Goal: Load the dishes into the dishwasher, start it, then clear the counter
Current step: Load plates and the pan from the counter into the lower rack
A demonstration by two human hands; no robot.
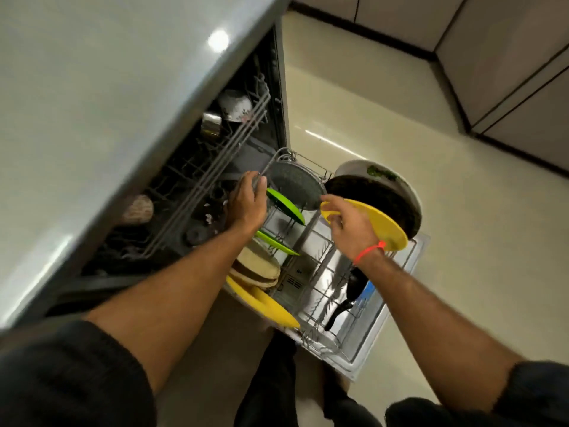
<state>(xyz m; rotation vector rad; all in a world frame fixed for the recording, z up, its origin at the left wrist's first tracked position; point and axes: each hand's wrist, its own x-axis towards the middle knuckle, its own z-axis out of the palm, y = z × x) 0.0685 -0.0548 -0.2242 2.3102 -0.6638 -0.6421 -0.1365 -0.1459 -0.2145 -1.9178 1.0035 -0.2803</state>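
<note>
Grip, left: my left hand point(249, 200) curls its fingers over the rim of the grey speckled pan point(295, 188), pinching it at its left edge.
Grip, right: my right hand point(351, 224) pinches the near edge of the yellow plate point(381, 224); thumb contact I cannot tell.
Landmark: lower rack point(323, 291), pulled out over the open dishwasher door point(397, 306).
Left of rack: upper rack point(215, 167) with a white bowl point(235, 104) and a steel cup point(211, 124).
Rack, left side: pan at the far end, then two green plates point(286, 206), beige plates point(257, 266), another yellow dish point(264, 303) nearest me.
Rack, right side: the held plate is above the tines, not yet seated; a dark pot point(378, 195) sits just behind it.
Advice: I judge the left should steady the pan upright while the right tips the plate on edge into a free slot.
Risk: plate may knock the pot.
</note>
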